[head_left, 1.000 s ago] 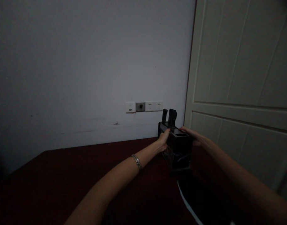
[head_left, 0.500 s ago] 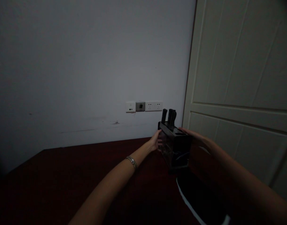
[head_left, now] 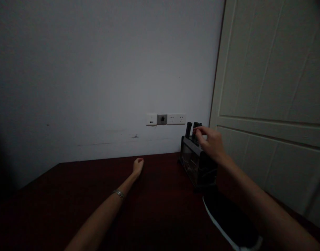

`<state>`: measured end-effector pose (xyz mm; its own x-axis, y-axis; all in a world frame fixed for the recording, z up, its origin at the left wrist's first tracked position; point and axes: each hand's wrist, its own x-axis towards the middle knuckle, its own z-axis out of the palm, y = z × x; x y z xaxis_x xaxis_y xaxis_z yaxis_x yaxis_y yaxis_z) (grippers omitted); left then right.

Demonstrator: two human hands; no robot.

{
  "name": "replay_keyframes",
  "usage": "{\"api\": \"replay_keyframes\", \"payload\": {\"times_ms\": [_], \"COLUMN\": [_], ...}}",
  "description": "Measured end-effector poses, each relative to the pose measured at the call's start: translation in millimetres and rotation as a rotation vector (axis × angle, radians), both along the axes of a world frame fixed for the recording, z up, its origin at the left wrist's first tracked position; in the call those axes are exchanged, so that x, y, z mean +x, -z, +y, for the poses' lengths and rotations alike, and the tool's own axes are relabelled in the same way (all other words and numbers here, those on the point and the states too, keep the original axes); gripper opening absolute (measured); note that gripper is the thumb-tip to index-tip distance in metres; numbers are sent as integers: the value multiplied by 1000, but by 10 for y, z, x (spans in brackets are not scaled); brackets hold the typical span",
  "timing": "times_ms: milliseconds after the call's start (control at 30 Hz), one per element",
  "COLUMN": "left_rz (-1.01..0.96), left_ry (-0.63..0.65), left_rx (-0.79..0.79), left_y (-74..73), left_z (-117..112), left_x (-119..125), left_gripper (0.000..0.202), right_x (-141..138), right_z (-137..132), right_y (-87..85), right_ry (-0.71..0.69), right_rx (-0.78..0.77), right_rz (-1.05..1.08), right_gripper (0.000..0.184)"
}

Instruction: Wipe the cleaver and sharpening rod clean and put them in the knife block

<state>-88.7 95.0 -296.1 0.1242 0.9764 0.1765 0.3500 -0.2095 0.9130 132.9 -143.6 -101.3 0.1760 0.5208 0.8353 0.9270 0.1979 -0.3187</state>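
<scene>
A black knife block [head_left: 190, 164] with clear-looking side panels stands on the right part of the dark red table. Several black knife handles [head_left: 188, 129] rise from its top. My right hand [head_left: 210, 141] reaches over the block from the right, its thumb and fingers closed around the handle of a knife [head_left: 195, 126] and partly hiding it. The blades are not distinguishable in the dim light. My left hand [head_left: 138, 166], with a bracelet [head_left: 119, 194] on the wrist, rests loosely curled on the table, left of the block and apart from it, with nothing visible in it.
The dark red table [head_left: 97, 181] reaches back to a pale wall [head_left: 123, 69] with sockets and a switch [head_left: 165, 119]. A panelled white door [head_left: 269, 87] stands at the right. A dark rounded item with a pale rim [head_left: 214, 223] lies nearer me, in front of the block.
Both hands have let go of the block's sides. My left hand has moved left and curled on the table; my right hand has risen to the knife handles.
</scene>
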Motion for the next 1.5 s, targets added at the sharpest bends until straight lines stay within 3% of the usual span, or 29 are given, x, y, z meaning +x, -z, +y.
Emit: {"api": "replay_keyframes", "payload": {"times_ms": [100,200,267,333,467,600,833,1500], "left_rz": [173,349,461,557,703,806,925,965], "left_ry": [11,17,23,42,114,166,180,160], "left_rx": [88,151,174,194,233,253,268,330], "left_y": [96,202,271,327,380,383,405,425], "left_z": [32,8,-18,-42,-84,-113,-105,-147], "left_x": [-369,-698,-856,-944,-965,-946,-942,-1018], "left_gripper": [26,21,26,31,38,44,50,48], "right_x": [-515,-881,-1024,-1081,-1010,-897,-866,-858], "right_z": [180,442,620,778,992,1063,1080,1086], "right_y": [265,675,987,1300,1841,2152,2280,2330], "right_ry": [-137,-196,-211,-208,-82,29,93,109], "right_rx": [-129,-442,-541,-624,-780,-845,-827,-840], "right_rz": [-156,-228,-238,-228,-147,-106,-134,-171], "right_gripper": [21,28,29,31,52,57,54,52]}}
